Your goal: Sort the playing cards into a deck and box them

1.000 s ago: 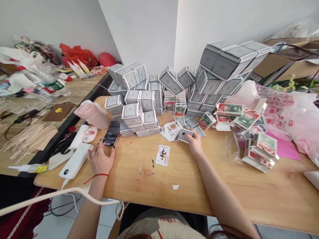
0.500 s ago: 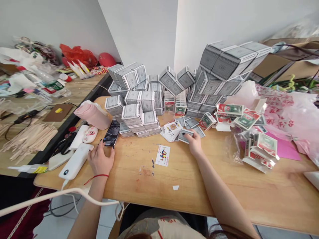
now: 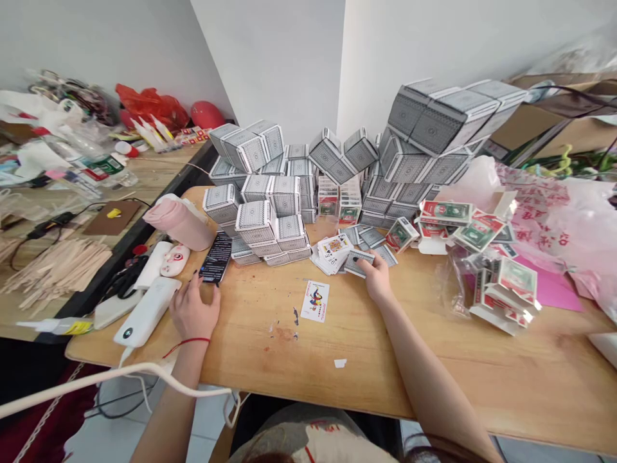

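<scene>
My left hand (image 3: 195, 310) lies at the lower end of a smartphone (image 3: 215, 258) whose dark screen shows lines of text; its fingers are spread and hold nothing. Between thumb and fingers, my right hand (image 3: 377, 278) grips a playing card (image 3: 357, 263), back side up; whether more cards lie beneath it I cannot tell. Just left of that hand is a loose pile of face-up cards (image 3: 331, 251). A joker card (image 3: 315, 301) lies face up between my hands. More cards (image 3: 370, 236) lie back side up behind the right hand.
Folded-card blocks form stacks at left (image 3: 257, 222) and right (image 3: 429, 138). Opened card boxes (image 3: 506, 292) and a plastic bag (image 3: 554, 218) lie to the right. A pink bottle (image 3: 180, 223), a white power bank (image 3: 147, 313) and its cable (image 3: 159, 370) are at the left.
Almost nothing differs. My left hand has shifted very slightly at the phone's lower end; my right hand keeps its hold on the playing card.
</scene>
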`<action>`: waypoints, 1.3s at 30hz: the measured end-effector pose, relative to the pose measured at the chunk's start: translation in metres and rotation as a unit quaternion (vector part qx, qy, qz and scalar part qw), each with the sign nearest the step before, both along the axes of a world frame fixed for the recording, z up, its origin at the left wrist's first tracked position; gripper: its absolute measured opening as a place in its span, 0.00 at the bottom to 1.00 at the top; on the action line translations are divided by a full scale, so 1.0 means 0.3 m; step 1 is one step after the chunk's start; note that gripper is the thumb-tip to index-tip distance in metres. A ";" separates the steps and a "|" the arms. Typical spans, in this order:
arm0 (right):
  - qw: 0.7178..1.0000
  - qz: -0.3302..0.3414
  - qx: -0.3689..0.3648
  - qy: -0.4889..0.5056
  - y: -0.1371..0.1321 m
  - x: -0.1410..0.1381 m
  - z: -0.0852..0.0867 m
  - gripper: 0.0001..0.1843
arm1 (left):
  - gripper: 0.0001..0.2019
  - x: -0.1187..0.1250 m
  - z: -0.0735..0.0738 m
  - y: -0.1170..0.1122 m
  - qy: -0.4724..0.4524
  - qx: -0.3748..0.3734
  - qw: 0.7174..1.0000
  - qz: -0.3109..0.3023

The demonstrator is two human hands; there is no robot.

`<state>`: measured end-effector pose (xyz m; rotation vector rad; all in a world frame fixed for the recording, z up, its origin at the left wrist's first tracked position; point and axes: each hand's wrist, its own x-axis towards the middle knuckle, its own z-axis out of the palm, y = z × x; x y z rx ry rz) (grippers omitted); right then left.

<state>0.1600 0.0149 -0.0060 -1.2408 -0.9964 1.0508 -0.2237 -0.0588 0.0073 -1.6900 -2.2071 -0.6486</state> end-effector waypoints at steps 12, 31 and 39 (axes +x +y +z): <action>1.000 0.002 0.002 -0.006 -0.004 -0.002 0.007 0.12 | 0.25 -0.013 -0.013 0.007 0.017 0.013 0.996 -0.091; 1.000 -0.004 -0.005 0.002 -0.005 -0.001 0.012 0.13 | 0.13 0.010 -0.010 -0.001 0.079 0.075 0.981 -0.163; 0.997 0.035 0.000 0.075 0.005 -0.018 0.002 0.16 | 0.19 0.399 0.092 0.070 -0.184 -0.016 0.902 -0.389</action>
